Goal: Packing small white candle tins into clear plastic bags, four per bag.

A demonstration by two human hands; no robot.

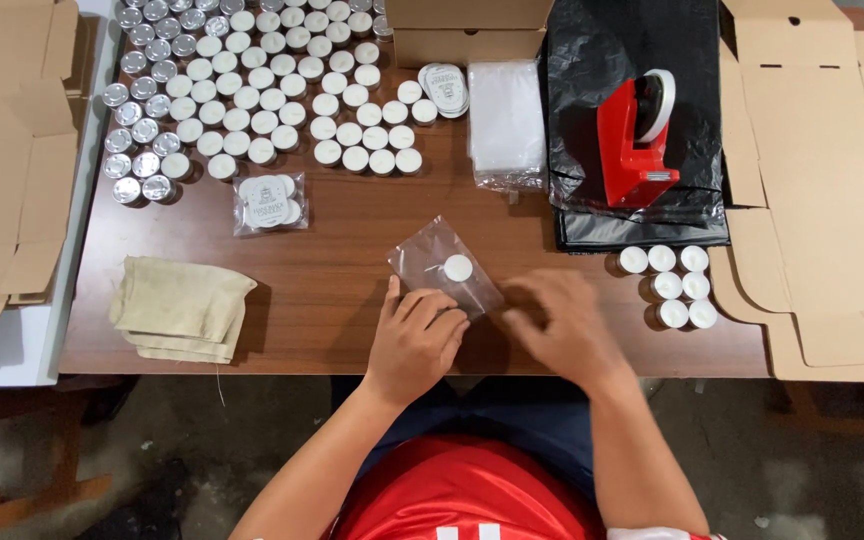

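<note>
On the table [332, 250] your left hand [414, 340] pins the near edge of the clear bag [442, 268], fingers curled on it. Your right hand [567, 325] is blurred at the bag's 4 o'clock corner; its grip can't be told. One white candle [458, 268] lies inside the bag. Six more candles [674, 285] sit at 3 o'clock.
</note>
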